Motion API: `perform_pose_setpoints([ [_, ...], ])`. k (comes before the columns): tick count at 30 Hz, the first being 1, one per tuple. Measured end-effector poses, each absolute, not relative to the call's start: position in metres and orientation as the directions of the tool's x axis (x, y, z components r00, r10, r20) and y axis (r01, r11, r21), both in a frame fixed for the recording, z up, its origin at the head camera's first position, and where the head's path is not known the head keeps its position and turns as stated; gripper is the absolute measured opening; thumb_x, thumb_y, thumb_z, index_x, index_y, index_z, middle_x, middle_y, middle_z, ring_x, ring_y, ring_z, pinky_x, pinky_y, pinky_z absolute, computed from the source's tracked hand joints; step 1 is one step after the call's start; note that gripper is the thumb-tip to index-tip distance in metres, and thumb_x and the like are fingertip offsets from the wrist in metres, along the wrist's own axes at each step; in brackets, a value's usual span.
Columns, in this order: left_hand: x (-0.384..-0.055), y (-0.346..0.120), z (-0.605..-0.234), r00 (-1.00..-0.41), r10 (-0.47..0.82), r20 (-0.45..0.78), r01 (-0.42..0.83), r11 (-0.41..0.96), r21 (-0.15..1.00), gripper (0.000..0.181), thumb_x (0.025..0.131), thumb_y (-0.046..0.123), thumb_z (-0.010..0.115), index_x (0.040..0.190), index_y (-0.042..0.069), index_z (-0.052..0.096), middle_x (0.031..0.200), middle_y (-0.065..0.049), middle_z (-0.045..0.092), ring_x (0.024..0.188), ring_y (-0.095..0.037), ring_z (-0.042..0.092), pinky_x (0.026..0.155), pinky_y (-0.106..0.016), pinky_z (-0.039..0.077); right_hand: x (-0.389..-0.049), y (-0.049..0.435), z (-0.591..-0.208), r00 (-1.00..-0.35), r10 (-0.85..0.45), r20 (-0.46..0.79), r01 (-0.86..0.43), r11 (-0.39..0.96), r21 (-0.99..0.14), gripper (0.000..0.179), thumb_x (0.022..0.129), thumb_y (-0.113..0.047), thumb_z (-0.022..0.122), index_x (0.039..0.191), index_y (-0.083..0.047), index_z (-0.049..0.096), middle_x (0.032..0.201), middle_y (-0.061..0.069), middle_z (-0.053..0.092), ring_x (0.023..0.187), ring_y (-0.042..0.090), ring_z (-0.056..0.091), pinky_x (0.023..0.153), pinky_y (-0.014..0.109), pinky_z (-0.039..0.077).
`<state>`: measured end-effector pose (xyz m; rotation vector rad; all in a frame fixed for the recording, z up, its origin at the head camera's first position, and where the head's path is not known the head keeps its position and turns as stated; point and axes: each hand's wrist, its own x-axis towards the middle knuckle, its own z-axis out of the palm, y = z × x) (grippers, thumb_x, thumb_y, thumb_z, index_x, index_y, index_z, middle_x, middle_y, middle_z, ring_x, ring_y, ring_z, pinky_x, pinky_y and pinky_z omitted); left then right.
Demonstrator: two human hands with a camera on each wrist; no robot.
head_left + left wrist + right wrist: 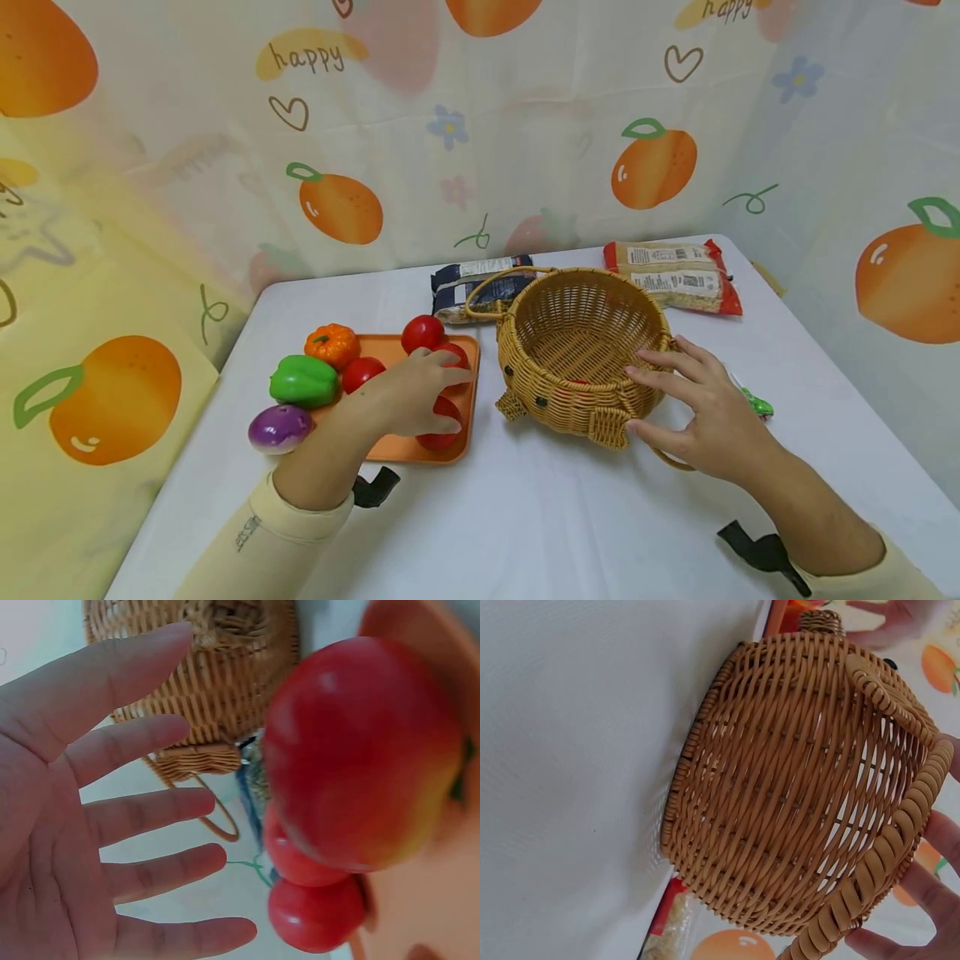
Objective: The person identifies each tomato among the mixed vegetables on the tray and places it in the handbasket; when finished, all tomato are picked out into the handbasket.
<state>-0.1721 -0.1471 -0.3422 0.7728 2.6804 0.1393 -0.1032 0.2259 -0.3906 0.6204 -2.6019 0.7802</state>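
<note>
My left hand (405, 392) is over the right side of an orange tray (408, 450), fingers spread. In the left wrist view, the left palm (45, 847) holds nothing, and a red-yellow fruit (360, 750) sits just beyond the fingertips. Tomatoes (422, 332) lie on the tray around that hand, partly hidden by it. My right hand (708, 412) rests with spread fingers against the right rim of a wicker basket (562, 408). The right wrist view shows the basket's side (780, 772) and looped handle (877, 862), with fingertips behind. A bit of red shows low inside the basket.
An orange pumpkin (332, 345), a green bell pepper (303, 381) and a purple eggplant (280, 428) lie along the tray's left side. Behind the basket are a dark packet (457, 292) and a red-ended packet (675, 275). A small green item (759, 406) lies right of the basket.
</note>
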Motion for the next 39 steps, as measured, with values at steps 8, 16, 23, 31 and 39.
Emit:
perform_pose_setpoints([
  [8, -0.167, -0.156, -0.359, -0.777, 0.530, -0.339, 0.469, 0.847, 0.251, 0.059, 0.080, 0.023, 0.088, 0.135, 0.022, 0.068, 0.142, -0.009, 0.056, 0.134, -0.033, 0.047, 0.089, -0.049, 0.060, -0.103, 0.226, -0.391, -0.840, -0.307, 0.447, -0.504, 0.746, -0.436, 0.061, 0.072, -0.029, 0.093, 0.128, -0.018, 0.073, 0.141, 0.008, 0.061, 0.145, 0.048, 0.034, 0.103, 0.079, 0.033],
  [16, -0.167, -0.163, -0.366, -0.766, 0.545, -0.342, 0.474, 0.837, 0.271, 0.049, 0.081, 0.016, 0.088, 0.127, 0.023, 0.073, 0.139, -0.006, 0.059, 0.134, -0.031, 0.047, 0.092, -0.047, 0.059, -0.104, 0.226, -0.391, -0.835, -0.307, 0.457, -0.510, 0.743, -0.434, 0.061, 0.071, -0.028, 0.093, 0.128, -0.018, 0.073, 0.140, 0.009, 0.061, 0.145, 0.047, 0.034, 0.103, 0.079, 0.033],
  [23, -0.165, -0.166, -0.369, -0.747, 0.571, -0.341, 0.478, 0.817, 0.322, 0.039, 0.083, 0.012, 0.085, 0.120, 0.023, 0.076, 0.131, -0.004, 0.064, 0.125, -0.028, 0.053, 0.093, -0.043, 0.058, -0.104, 0.227, -0.392, -0.835, -0.306, 0.457, -0.510, 0.742, -0.435, 0.060, 0.071, -0.028, 0.093, 0.127, -0.018, 0.073, 0.140, 0.008, 0.061, 0.145, 0.047, 0.034, 0.102, 0.080, 0.034],
  [31, -0.167, -0.169, -0.373, -0.733, 0.589, -0.339, 0.489, 0.804, 0.339, 0.039, 0.085, 0.013, 0.084, 0.122, 0.022, 0.076, 0.128, -0.003, 0.065, 0.119, -0.023, 0.058, 0.094, -0.040, 0.058, -0.103, 0.226, -0.392, -0.849, -0.292, 0.440, -0.487, 0.757, -0.436, 0.061, 0.072, -0.030, 0.093, 0.128, -0.021, 0.072, 0.140, 0.007, 0.061, 0.145, 0.047, 0.033, 0.099, 0.081, 0.035],
  [39, -0.170, -0.171, -0.373, -0.730, 0.583, -0.358, 0.483, 0.809, 0.334, 0.039, 0.086, 0.016, 0.084, 0.123, 0.024, 0.075, 0.126, 0.001, 0.065, 0.119, -0.020, 0.057, 0.094, -0.039, 0.058, -0.102, 0.225, -0.393, -0.850, -0.288, 0.442, -0.486, 0.753, -0.444, 0.061, 0.072, -0.030, 0.093, 0.129, -0.021, 0.072, 0.141, 0.007, 0.061, 0.145, 0.046, 0.033, 0.100, 0.081, 0.034],
])
